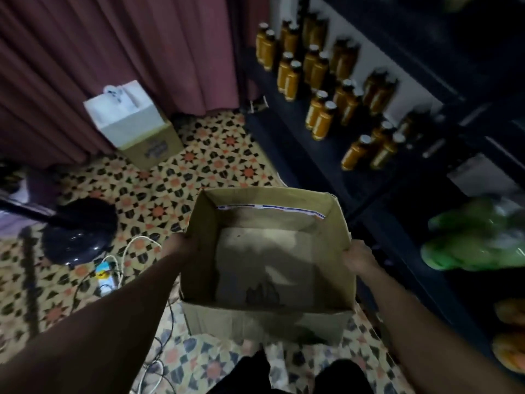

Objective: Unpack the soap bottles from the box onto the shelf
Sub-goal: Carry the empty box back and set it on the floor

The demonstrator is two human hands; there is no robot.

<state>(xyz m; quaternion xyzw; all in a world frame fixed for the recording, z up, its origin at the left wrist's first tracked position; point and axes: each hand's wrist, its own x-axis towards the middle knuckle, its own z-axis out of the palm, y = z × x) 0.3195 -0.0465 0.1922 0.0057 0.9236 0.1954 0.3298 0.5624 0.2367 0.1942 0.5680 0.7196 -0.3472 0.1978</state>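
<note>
Both hands grip an open box (267, 265) over patterned floor (176, 189), shelf (312, 155) beside.

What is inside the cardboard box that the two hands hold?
No bottles show inside the cardboard box: only its bare bottom with a flat paper sheet. What lies under that sheet is covered. The left hand and right hand grip its sides.

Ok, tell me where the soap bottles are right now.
In the head view the soap bottles stand in rows on the dark shelf at upper right, beyond the open cardboard box, which the left hand and right hand hold by its sides.
</note>
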